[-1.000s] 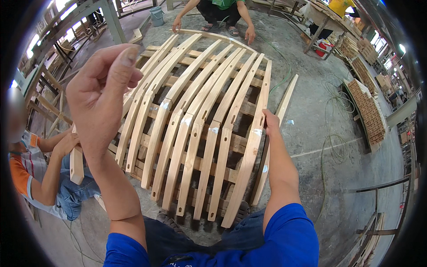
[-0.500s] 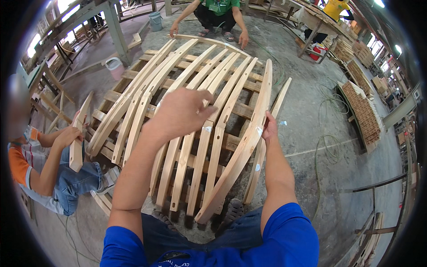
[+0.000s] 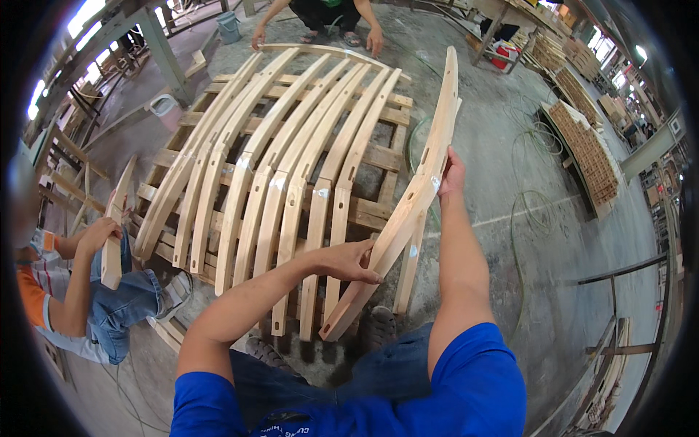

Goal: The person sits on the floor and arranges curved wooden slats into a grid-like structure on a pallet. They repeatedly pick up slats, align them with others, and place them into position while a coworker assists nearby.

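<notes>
A long curved wooden slat (image 3: pixel 395 231) with small slots along it is held between my two hands, tilted up away from me. My left hand (image 3: pixel 351 262) grips it near its lower end. Around its middle, my right hand (image 3: pixel 452 175) clasps it from the right side. A second wooden slat (image 3: pixel 409 273) stands partly hidden behind it. To the left, several similar curved slats (image 3: pixel 237 197) lie side by side across a wooden pallet (image 3: pixel 380 156). My fingers on the far side of the held slat are partly hidden.
At left a seated person holds a wooden piece (image 3: pixel 112 251). Another person squats at the far end, hands at a crosswise curved slat (image 3: pixel 328 49). Two buckets, a pink one (image 3: pixel 167 113) and a grey one (image 3: pixel 228 28), stand beyond. Hoses (image 3: pixel 539 138) and stacked wood (image 3: pixel 582 149) lie right.
My left hand has come down from above the slats onto the slat's lower part. The slat has been raised and shifted right, apart from the row, with my right hand still on it.
</notes>
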Demonstrator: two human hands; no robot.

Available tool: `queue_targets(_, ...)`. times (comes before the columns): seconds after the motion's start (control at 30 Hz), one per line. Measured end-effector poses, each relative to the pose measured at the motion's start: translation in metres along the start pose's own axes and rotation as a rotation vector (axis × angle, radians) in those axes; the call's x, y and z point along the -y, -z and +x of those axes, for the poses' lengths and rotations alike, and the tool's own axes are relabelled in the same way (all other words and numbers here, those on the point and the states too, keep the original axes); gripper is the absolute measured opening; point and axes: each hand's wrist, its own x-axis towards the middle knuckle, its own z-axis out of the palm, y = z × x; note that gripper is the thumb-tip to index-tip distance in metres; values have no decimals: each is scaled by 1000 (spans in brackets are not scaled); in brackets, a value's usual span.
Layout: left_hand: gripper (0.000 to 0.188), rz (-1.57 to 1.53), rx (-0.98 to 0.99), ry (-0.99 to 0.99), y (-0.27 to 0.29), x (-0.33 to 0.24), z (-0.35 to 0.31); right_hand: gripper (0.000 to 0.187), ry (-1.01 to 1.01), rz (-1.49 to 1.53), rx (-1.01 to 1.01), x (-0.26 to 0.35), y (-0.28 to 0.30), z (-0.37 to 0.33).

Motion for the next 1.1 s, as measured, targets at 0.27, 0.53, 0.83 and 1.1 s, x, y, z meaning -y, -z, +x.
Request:
queue_targets(0.27,79,-376,-19,-73,-87,5,43,45,-23,-109,-43,71,60,-39)
queue_targets(0.53,74,-210,-82,93,-103,4,65,39,82,28,-255,52,159,-78)
queue_targets(0.83,70,-183,-164,119,-119,-5,98,40,12,143,-127,38,200,-72)
queue_targets(1.1,67,-25,-268,69,-133,5,149,43,-18,62,-556,45,208,-98)
